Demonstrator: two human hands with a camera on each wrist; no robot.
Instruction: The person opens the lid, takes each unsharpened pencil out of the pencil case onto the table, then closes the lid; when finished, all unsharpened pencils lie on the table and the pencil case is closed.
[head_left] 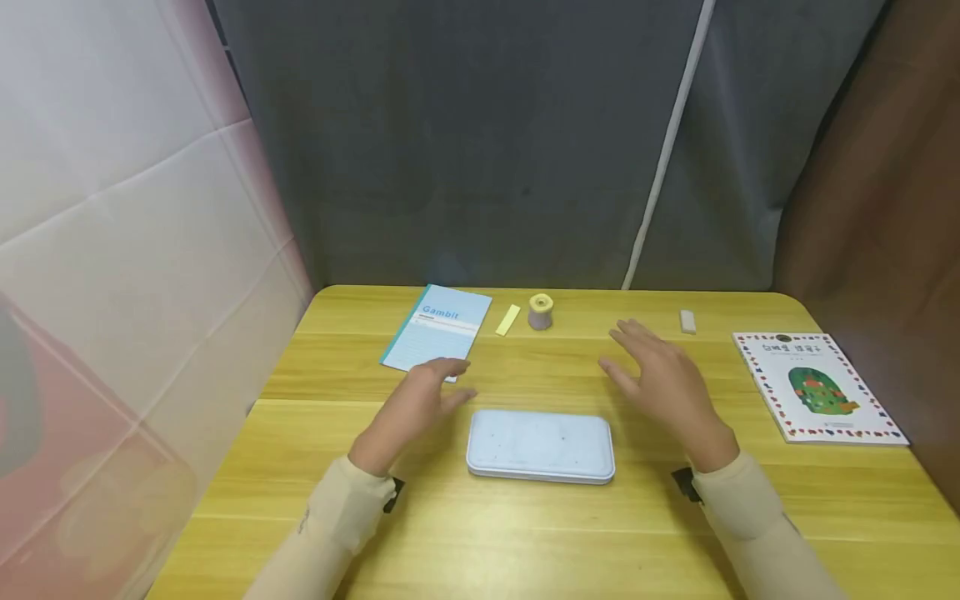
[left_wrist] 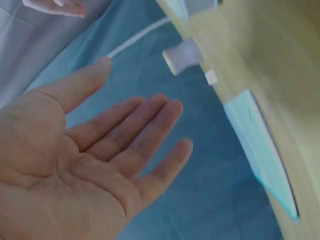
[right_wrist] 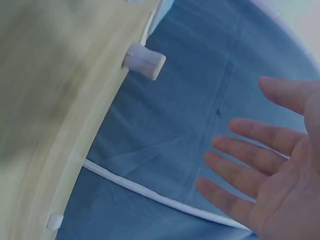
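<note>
A pale blue-white flat case (head_left: 540, 446), lid down, lies on the table between the two hands. My left hand (head_left: 412, 408) is held over the table to its left, near the light blue notebook (head_left: 438, 329) marked "Gambit"; the left wrist view shows its palm bare and fingers extended. To the case's right, my right hand (head_left: 663, 387) hovers with fingers spread and holds nothing. Behind them stand a small yellow-topped grey cylinder (head_left: 540, 312) and, beside it, a yellow strip (head_left: 507, 320).
A white eraser-like block (head_left: 687, 322) lies at the back right. Right of it is a white picture book (head_left: 821, 387) with a green drawing. The wooden table (head_left: 525, 542) ends at a dark grey curtain (head_left: 465, 150), with a pale cloth wall (head_left: 150, 208) on the left.
</note>
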